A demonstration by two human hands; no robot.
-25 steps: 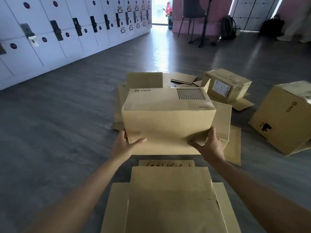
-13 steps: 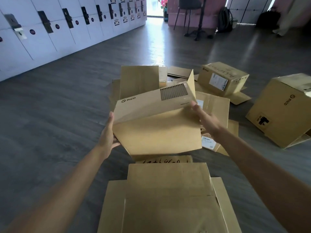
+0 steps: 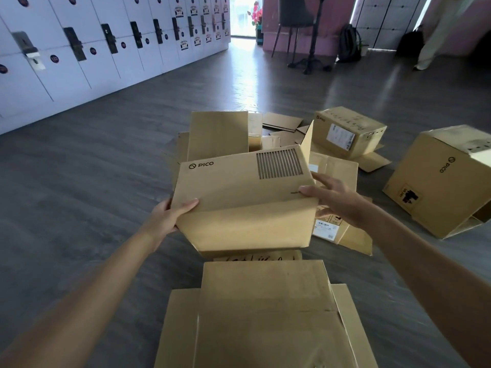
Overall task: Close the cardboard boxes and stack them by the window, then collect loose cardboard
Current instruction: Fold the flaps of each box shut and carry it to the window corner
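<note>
I hold a brown PICO cardboard box [image 3: 247, 197] in the air in front of me, tilted, with one end flap sticking up at its far right corner. My left hand [image 3: 170, 216] grips its lower left edge, thumb on the near face. My right hand [image 3: 334, 197] holds its right end, thumb on the front edge and fingers spread behind. Below me lies a flattened box [image 3: 265, 314] with its flaps spread out. Loose cardboard sheets [image 3: 281, 122] lie on the floor behind the held box.
Two more boxes stand on the grey floor to the right: a small labelled one [image 3: 348, 131] and a large tipped one [image 3: 446, 181]. White lockers [image 3: 79, 49] line the left wall. A chair and stand [image 3: 310, 35] and a bright doorway lie at the far end.
The box has been turned and tilted in my hands. My right hand went from the lower right corner up to the right end; my left hand now grips the left edge.
</note>
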